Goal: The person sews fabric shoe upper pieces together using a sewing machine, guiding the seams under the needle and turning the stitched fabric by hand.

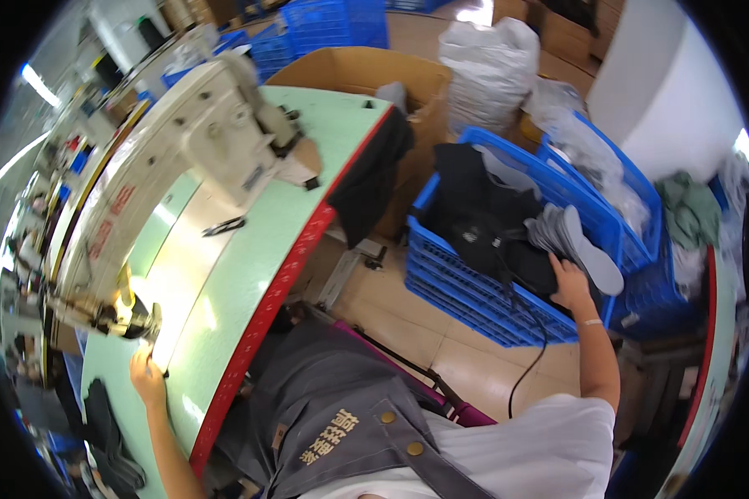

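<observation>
Two hands: left hand (pixel 147 378) on one sewing table (pixel 225 274), right hand (pixel 570 283) in one blue crate (pixel 474 291)

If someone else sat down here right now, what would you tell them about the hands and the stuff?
Left hand: resting on the pale green sewing table, just below the needle end of the sewing machine; it holds nothing that shows.
Right hand: reaching out to the side into the blue crate on the floor, fingers on the black fabric beside grey pieces. Whether it has gripped anything cannot be told.
Done: no piece lies under the needle.
Left: a piece from the crate has not yet come to the table.
</observation>
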Available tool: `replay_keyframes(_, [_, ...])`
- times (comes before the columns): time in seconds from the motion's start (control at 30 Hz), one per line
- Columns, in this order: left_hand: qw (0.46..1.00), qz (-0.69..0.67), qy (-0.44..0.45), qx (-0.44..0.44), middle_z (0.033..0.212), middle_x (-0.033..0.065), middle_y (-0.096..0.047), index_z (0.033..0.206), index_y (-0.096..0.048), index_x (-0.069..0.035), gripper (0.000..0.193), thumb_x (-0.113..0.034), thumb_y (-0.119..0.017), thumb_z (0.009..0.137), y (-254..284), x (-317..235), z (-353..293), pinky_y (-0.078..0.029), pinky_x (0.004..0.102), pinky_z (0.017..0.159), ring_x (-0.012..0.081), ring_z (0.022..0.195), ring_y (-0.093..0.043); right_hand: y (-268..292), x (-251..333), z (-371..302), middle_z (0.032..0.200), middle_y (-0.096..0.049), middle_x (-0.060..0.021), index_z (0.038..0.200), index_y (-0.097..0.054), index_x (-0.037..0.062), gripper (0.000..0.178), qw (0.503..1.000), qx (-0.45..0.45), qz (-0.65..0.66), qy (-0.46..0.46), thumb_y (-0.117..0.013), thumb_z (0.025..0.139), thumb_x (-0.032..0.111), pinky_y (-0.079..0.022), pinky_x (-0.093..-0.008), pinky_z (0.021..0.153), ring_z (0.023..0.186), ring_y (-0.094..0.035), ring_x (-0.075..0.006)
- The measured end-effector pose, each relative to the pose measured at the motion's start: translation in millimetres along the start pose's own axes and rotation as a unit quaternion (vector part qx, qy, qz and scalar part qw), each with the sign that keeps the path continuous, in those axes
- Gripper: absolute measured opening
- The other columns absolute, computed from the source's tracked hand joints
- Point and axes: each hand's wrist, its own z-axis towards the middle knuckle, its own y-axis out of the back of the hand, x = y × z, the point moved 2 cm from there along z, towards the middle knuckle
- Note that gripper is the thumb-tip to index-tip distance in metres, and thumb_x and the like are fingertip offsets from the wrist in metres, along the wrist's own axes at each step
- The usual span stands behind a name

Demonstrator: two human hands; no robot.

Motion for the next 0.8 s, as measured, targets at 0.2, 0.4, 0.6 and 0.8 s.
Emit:
replay_keyframes(0.2, [0.999,-0.032,0.036,0.012,0.106,0.0167,-0.067,0.101,-0.065,0.003,0.025,0.006,-0.053,0.080,8,-21,2,-0.047,0.0389,0.090,0.0330,0.098,-0.060,30,-39,2,0.127,-0.054,-0.0218,0.134,-0.045,0.0049,0.080,0.985,-0.098,0.138,-0.041,-0.066,0.057,-0.003,-0.042,-0.0411,0.102,0.121,-0.050,-0.0397])
replay_keyframes(0.4, [0.997,-0.056,0.054,-0.023,0.109,0.0151,-0.067,0.100,-0.066,0.002,0.025,0.008,-0.054,0.079,16,-30,-5,-0.048,0.0374,0.091,0.0305,0.101,-0.062,146,8,37,0.122,-0.057,-0.0238,0.135,-0.044,0.0040,0.076,0.987,-0.118,0.108,-0.008,-0.061,0.062,-0.007,-0.042,-0.0426,0.101,0.116,-0.054,-0.0420])
replay_keyframes(0.6, [0.996,-0.066,0.049,-0.042,0.104,0.0149,-0.068,0.097,-0.066,0.000,0.024,0.008,-0.056,0.076,19,-49,6,-0.049,0.0379,0.086,0.0312,0.096,-0.062,291,190,50,0.120,-0.060,-0.0229,0.130,-0.050,0.0043,0.072,0.954,-0.172,0.194,0.148,-0.059,0.060,-0.010,-0.043,-0.0385,0.099,0.117,-0.055,-0.0389])
replay_keyframes(0.8, [0.995,-0.070,0.052,-0.051,0.101,0.0144,-0.068,0.096,-0.066,0.000,0.028,0.008,-0.059,0.070,22,-48,-9,-0.049,0.0407,0.085,0.0320,0.094,-0.062,325,399,75,0.117,-0.060,-0.0205,0.127,-0.051,0.0053,0.067,0.857,-0.214,0.172,0.437,-0.066,0.062,0.002,-0.046,-0.0406,0.094,0.111,-0.056,-0.0380])
